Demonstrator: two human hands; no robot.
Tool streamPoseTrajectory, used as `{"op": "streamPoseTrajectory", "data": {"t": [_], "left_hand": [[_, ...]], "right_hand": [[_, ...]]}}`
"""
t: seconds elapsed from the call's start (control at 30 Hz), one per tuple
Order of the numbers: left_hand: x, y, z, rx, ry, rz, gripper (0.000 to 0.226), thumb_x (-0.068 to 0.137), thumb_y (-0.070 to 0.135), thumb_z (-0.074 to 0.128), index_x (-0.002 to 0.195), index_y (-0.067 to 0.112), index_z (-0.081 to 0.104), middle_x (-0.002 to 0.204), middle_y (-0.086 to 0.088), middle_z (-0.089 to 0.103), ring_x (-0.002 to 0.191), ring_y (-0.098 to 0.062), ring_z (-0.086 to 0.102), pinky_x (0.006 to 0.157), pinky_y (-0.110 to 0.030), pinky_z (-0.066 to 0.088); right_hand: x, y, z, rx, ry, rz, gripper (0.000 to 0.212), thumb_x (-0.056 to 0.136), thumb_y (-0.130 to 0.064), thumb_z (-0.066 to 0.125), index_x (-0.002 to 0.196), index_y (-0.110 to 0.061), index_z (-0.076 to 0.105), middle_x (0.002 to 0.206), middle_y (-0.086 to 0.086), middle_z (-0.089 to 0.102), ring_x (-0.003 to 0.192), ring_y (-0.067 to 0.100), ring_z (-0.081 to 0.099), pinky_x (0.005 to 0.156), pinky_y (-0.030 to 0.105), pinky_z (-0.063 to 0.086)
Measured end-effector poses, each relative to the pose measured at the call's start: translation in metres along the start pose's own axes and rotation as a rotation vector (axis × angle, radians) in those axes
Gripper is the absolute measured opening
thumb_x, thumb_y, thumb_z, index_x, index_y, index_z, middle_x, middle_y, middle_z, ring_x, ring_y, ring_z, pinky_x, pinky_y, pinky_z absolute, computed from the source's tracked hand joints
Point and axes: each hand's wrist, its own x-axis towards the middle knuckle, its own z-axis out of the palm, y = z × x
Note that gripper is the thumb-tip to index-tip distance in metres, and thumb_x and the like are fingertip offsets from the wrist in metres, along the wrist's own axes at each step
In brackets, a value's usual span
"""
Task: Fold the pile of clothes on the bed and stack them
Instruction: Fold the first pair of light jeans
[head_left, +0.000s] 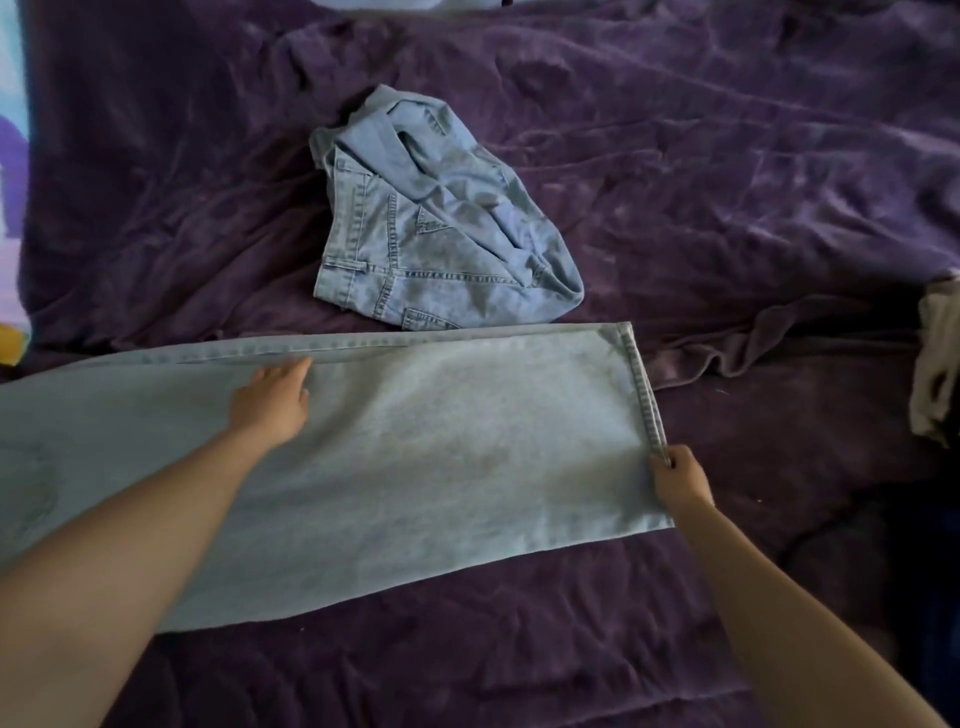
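A pair of light blue jeans (441, 447) lies flat across the near part of the bed, legs together, hem to the right. My left hand (272, 400) rests flat on the upper middle of the leg, fingers stretched toward the far seam. My right hand (678, 480) pinches the hem at its near right corner. A second pair of light blue jeans (436, 228) lies crumpled just beyond, waistband and back pockets showing.
A purple blanket (727, 182) covers the bed, wrinkled, with a ridge (753, 343) right of the hem. A pale grey-beige garment (935, 364) lies at the right edge. A colourful patterned fabric (13, 208) shows at the far left.
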Motion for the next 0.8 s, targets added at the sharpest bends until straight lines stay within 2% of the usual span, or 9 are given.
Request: {"op": "streamPoseTrajectory", "data": {"t": [0.13, 0.23, 0.33, 0.47, 0.53, 0.6, 0.67, 0.73, 0.8], "left_hand": [[0.025, -0.002, 0.0, 0.095, -0.047, -0.012, 0.041, 0.097, 0.022, 0.043, 0.138, 0.017, 0.041, 0.144, -0.013, 0.039, 0.132, -0.033, 0.034, 0.108, -0.048, 0.029], [0.029, -0.005, -0.011, 0.168, 0.045, -0.044, 0.025, 0.096, 0.022, 0.042, 0.113, 0.017, 0.06, 0.128, -0.014, 0.052, 0.124, -0.032, 0.038, 0.105, -0.048, 0.027], [0.026, -0.014, -0.028, 0.066, 0.286, -0.033, 0.023, 0.093, 0.018, 0.049, 0.108, 0.012, 0.066, 0.12, -0.018, 0.055, 0.116, -0.035, 0.04, 0.098, -0.046, 0.028], [0.023, -0.011, -0.042, -0.207, 0.619, -0.095, 0.024, 0.088, 0.011, 0.055, 0.108, 0.005, 0.066, 0.115, -0.025, 0.053, 0.112, -0.042, 0.04, 0.096, -0.049, 0.027], [0.026, 0.0, -0.032, -0.289, 0.592, -0.169, 0.034, 0.091, 0.015, 0.053, 0.124, 0.009, 0.058, 0.132, -0.025, 0.044, 0.124, -0.043, 0.034, 0.101, -0.051, 0.025], [0.023, 0.01, -0.012, -0.34, 0.442, -0.204, 0.055, 0.092, 0.022, 0.053, 0.143, 0.013, 0.035, 0.151, -0.026, 0.018, 0.137, -0.044, 0.017, 0.109, -0.051, 0.018], [0.01, 0.017, 0.015, -0.316, 0.29, -0.156, 0.068, 0.092, 0.026, 0.054, 0.149, 0.015, 0.019, 0.154, -0.026, 0.003, 0.139, -0.046, 0.009, 0.112, -0.05, 0.012], [-0.015, 0.017, 0.04, -0.255, 0.21, -0.079, 0.07, 0.09, 0.028, 0.058, 0.148, 0.014, 0.022, 0.153, -0.028, 0.008, 0.137, -0.049, 0.014, 0.11, -0.054, 0.014], [-0.042, 0.013, 0.059, -0.217, 0.194, -0.03, 0.069, 0.086, 0.03, 0.064, 0.145, 0.013, 0.031, 0.15, -0.03, 0.016, 0.135, -0.052, 0.019, 0.106, -0.062, 0.017]], "right_hand": [[0.011, 0.006, 0.008, 0.041, -0.013, 0.02, 0.027, 0.096, -0.015, 0.046, 0.115, 0.003, 0.052, 0.115, 0.029, 0.054, 0.103, 0.039, 0.052, 0.083, 0.036, 0.039], [0.012, 0.005, 0.009, 0.085, -0.027, 0.0, 0.016, 0.097, -0.016, 0.044, 0.105, -0.004, 0.05, 0.1, 0.023, 0.053, 0.09, 0.031, 0.048, 0.074, 0.032, 0.034], [0.009, -0.002, 0.004, 0.171, -0.027, -0.053, 0.006, 0.098, -0.014, 0.042, 0.095, -0.009, 0.041, 0.073, 0.003, 0.042, 0.073, 0.02, 0.041, 0.057, 0.03, 0.03], [0.007, -0.016, 0.001, 0.173, 0.029, -0.071, 0.006, 0.098, -0.014, 0.042, 0.097, -0.008, 0.042, 0.076, 0.004, 0.045, 0.071, 0.019, 0.041, 0.055, 0.033, 0.025], [0.01, -0.015, 0.005, 0.154, 0.074, -0.044, 0.005, 0.097, -0.014, 0.044, 0.098, -0.009, 0.045, 0.087, 0.011, 0.048, 0.077, 0.02, 0.044, 0.06, 0.029, 0.028], [0.01, -0.01, 0.008, 0.128, 0.1, -0.043, 0.008, 0.094, -0.013, 0.049, 0.097, -0.006, 0.05, 0.088, 0.012, 0.049, 0.081, 0.021, 0.045, 0.059, 0.029, 0.03], [0.008, -0.004, 0.007, 0.146, 0.097, -0.049, 0.018, 0.09, -0.009, 0.056, 0.102, 0.004, 0.055, 0.089, 0.012, 0.051, 0.08, 0.02, 0.046, 0.054, 0.026, 0.032], [0.005, 0.0, 0.004, 0.162, 0.078, -0.032, 0.026, 0.086, -0.004, 0.062, 0.108, 0.008, 0.055, 0.093, 0.013, 0.054, 0.078, 0.021, 0.049, 0.054, 0.025, 0.037], [-0.001, -0.002, -0.003, 0.104, 0.037, -0.035, 0.022, 0.086, -0.006, 0.063, 0.102, 0.009, 0.06, 0.085, 0.014, 0.053, 0.064, 0.018, 0.046, 0.046, 0.016, 0.037]]}}
